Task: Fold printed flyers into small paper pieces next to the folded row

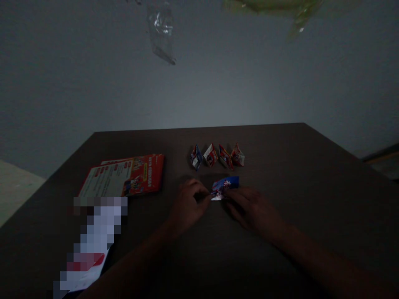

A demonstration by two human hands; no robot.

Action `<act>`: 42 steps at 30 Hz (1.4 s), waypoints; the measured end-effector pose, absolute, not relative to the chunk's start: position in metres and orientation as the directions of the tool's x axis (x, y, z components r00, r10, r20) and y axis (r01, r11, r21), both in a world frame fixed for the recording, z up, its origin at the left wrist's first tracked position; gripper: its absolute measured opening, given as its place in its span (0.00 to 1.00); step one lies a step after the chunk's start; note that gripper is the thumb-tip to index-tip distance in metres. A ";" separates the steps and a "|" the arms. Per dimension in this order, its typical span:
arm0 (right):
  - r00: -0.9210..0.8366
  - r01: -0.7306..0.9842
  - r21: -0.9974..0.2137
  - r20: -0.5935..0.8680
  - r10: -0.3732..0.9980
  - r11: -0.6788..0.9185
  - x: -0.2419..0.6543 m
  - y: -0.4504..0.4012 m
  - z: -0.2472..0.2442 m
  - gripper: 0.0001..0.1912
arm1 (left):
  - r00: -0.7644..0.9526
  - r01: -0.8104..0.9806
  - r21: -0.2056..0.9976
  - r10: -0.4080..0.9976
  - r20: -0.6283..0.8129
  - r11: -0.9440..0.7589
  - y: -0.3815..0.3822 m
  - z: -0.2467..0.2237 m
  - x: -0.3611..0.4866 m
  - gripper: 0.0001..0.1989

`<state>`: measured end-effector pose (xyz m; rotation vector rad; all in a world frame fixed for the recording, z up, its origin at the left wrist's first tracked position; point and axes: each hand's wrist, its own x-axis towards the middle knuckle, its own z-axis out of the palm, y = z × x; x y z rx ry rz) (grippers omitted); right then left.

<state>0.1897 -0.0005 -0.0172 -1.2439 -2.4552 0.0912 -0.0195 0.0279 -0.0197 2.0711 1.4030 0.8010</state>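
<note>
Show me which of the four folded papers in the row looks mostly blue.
The leftmost folded paper, just beyond the left hand; the other three, to its right, show clear red.

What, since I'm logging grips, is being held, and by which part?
The blue paper: left hand pinches its lower left corner; right hand touches its lower right.

Red booklet (155,178), blue paper (232,182), lettering illegible

Blue sheet (233,181) — partly hidden under right fingers (241,198). Bright object (99,232) pixelated, cut off by bottom edge. Yellow-green strip (268,5) — cut off by top edge.
</note>
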 end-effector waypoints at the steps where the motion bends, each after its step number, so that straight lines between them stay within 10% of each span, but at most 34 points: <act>1: -0.500 0.774 -0.235 0.341 0.796 0.587 0.191 0.000 -0.018 0.18 | 0.298 0.608 0.713 0.933 0.202 -0.349 0.027 -0.020 -0.020 0.02; 6: -0.400 0.807 -0.223 0.475 0.784 0.547 0.198 0.004 -0.019 0.25 | 0.337 0.505 0.722 0.879 0.338 -0.472 0.025 -0.025 -0.020 0.01; 14: -0.504 0.692 -0.174 0.579 0.641 0.701 0.201 0.005 -0.015 0.09 | 0.474 0.452 0.657 0.786 0.396 -0.604 0.021 -0.025 -0.022 0.11; 42: -0.729 0.648 -0.111 0.195 0.656 0.754 0.189 -0.001 -0.012 0.11 | 0.446 0.672 0.532 0.855 0.265 -0.515 0.031 -0.029 -0.019 0.09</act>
